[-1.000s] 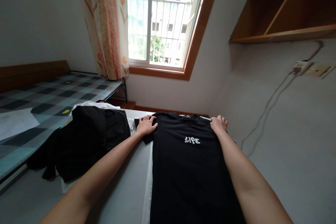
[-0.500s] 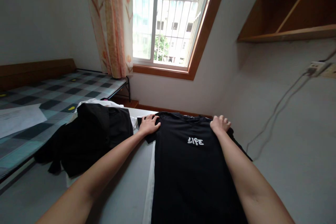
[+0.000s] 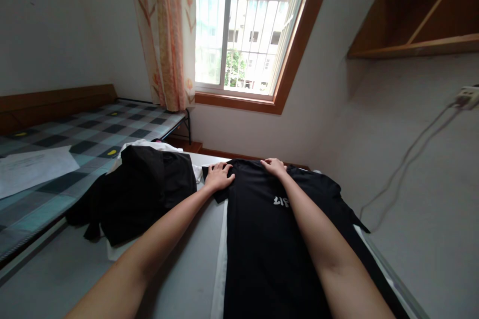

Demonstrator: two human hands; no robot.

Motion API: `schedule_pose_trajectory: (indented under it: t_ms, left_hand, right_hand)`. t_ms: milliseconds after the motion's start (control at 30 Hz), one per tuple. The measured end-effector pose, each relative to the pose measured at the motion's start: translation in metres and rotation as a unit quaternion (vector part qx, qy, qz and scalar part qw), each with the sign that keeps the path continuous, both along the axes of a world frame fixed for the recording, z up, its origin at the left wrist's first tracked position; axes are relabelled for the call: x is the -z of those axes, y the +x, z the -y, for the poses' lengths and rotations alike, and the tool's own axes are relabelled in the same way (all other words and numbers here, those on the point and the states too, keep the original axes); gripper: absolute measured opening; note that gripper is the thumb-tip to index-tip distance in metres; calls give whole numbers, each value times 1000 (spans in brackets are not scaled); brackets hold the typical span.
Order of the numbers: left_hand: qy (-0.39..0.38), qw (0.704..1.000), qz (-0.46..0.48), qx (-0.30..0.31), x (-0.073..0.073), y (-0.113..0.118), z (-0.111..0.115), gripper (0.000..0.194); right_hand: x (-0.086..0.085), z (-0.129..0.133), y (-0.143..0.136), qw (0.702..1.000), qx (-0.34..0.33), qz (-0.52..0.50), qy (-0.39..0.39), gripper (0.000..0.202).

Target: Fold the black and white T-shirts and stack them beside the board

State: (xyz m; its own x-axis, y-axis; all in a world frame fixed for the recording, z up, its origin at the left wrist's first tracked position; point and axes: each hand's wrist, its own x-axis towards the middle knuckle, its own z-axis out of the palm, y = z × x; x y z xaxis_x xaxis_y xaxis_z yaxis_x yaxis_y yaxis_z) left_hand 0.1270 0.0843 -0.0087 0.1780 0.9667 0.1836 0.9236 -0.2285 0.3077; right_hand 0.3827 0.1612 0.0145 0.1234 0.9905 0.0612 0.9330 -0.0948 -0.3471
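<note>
A black T-shirt (image 3: 258, 249) with white lettering on the chest lies spread out, its collar toward the window. My left hand (image 3: 220, 176) rests on the shoulder by the left sleeve, fingers spread flat over the cloth. At the neckline, my right hand (image 3: 275, 166) has its fingers pressed together on the collar edge; the fingertips are partly hidden. My right forearm crosses the shirt and covers part of the lettering. The far-side sleeve (image 3: 331, 184) lies loose near the wall.
Beside the shirt is a heap of black clothing (image 3: 138, 194) with white cloth under it. A checked bed (image 3: 90, 129) holds a paper sheet (image 3: 37, 169). A cable (image 3: 407, 144) hangs along the right wall below a wooden shelf (image 3: 415, 50).
My right hand has moved left from the far shoulder to the collar, uncovering that shoulder and sleeve. My left hand stays on its shoulder. The view has shifted slightly.
</note>
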Motion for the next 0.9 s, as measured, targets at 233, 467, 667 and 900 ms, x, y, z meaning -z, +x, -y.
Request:
schedule_pose_trajectory:
  t_ms: [233, 467, 667, 900]
  left_hand:
    - [3, 1000, 1, 2, 0, -1, 0, 48]
    - [11, 1000, -19, 2, 1, 0, 0, 49]
    - [0, 1000, -26, 1, 1, 1, -1, 50]
    - [-2, 999, -39, 0, -2, 1, 0, 50]
  right_hand:
    - [5, -7, -35, 999, 37, -21, 31, 22]
    - [13, -8, -43, 997, 3, -27, 73, 26]
    - [8, 4, -12, 995, -37, -41, 85, 39]
    - [12, 67, 35, 994, -27, 36, 99, 52]
